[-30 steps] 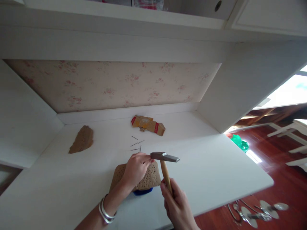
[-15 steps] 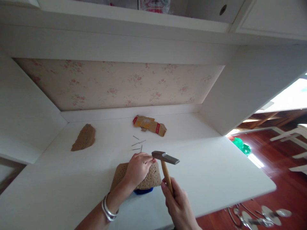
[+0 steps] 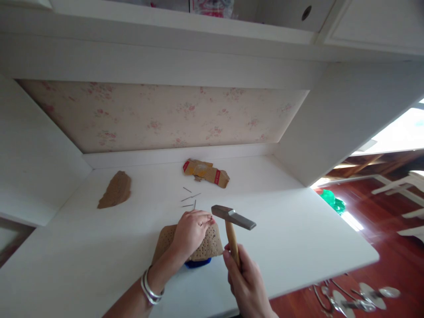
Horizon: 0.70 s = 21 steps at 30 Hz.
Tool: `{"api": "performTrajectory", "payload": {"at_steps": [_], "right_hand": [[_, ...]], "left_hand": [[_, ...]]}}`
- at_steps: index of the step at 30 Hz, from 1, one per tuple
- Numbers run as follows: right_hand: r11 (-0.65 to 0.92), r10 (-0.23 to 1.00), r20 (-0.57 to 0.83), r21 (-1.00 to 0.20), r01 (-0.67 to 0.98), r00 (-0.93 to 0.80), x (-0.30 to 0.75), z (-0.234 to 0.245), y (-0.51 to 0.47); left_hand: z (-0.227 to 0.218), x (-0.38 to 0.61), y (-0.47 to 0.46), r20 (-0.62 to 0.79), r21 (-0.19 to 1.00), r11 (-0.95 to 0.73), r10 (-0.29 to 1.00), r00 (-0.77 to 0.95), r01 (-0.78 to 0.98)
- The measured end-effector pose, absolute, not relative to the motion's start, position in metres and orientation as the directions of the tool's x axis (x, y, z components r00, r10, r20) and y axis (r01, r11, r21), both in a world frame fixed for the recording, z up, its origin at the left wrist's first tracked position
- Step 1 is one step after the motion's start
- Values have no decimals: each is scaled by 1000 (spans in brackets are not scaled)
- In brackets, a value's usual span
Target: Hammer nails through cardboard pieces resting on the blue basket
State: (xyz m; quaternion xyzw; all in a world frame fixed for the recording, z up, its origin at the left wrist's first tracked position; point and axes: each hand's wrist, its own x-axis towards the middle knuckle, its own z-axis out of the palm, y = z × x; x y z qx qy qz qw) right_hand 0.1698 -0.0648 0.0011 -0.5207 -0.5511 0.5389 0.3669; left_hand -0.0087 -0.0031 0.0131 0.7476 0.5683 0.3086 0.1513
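My right hand (image 3: pixel 247 282) grips the wooden handle of a hammer (image 3: pixel 233 217), whose grey metal head hangs just above and right of my left fingertips. My left hand (image 3: pixel 190 232), with silver bangles on the wrist, rests on a brown board (image 3: pixel 212 245) full of small holes and pinches a thin nail upright on it. The board lies on a blue object (image 3: pixel 198 263) that shows only at its front edge. Several loose nails (image 3: pixel 190 199) lie on the white table (image 3: pixel 298 229) just beyond the board.
A torn yellow and red cardboard packet (image 3: pixel 206 172) lies near the back wall. A brown scrap piece (image 3: pixel 115 191) sits at the back left. To the right the table ends above a red wooden floor with metal utensils (image 3: pixel 357 296) and a green object (image 3: pixel 333 201).
The hammer head has lifted a little and tilted to the right, away from my left fingertips. My left hand has stayed on the board.
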Motion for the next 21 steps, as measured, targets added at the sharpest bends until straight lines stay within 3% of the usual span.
{"api": "performTrajectory", "payload": {"at_steps": [21], "right_hand": [[-133, 966, -178, -964, 230, -189, 170, 2, -65]], "left_hand": [[10, -7, -4, 280, 502, -270, 950, 141, 822]]}}
